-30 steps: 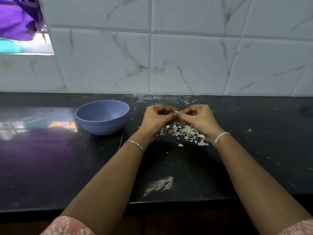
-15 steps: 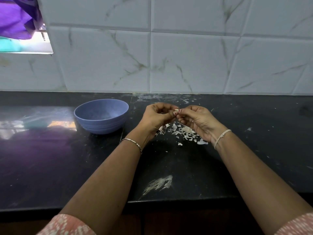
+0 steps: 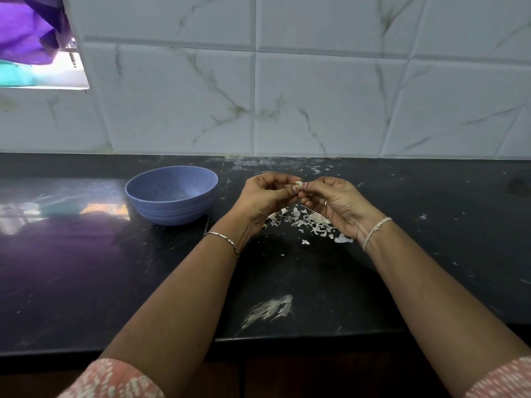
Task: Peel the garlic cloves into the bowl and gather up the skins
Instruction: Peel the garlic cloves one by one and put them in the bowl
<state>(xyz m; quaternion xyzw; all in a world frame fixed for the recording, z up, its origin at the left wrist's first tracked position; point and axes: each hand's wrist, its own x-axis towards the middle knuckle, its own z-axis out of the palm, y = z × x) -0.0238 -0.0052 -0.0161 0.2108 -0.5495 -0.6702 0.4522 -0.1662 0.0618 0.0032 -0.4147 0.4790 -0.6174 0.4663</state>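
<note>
From the head view, both my forearms reach out over the black counter (image 3: 86, 268), and my 2 hands meet above it, near the tiled wall (image 3: 316, 96). My left hand (image 3: 267, 196) has its fingers curled in, thumb and fingertips pinching a small pale garlic clove (image 3: 298, 184). My right hand (image 3: 333, 202) pinches the same clove from the other side, its fingers also curled, so the clove sits between the tips of both hands, lifted off the counter. The clove is too small for me to tell how much skin is left on it.

Below my hands and partly under my right palm, the loose skins (image 3: 313, 224) lie scattered in a thin white heap on the counter. The blue bowl (image 3: 172, 209) stands upright to the left of my left hand, near but apart from it; I cannot make out what is inside.

A thin metal bracelet (image 3: 227, 242) circles my left wrist, a pale thread band (image 3: 373, 231) my right. A whitish smear (image 3: 270, 310) marks the counter close to its front edge, between my forearms. My patterned pink sleeves (image 3: 115, 380) show at the bottom corners. Purple cloth (image 3: 26, 30) hangs at the upper left.
</note>
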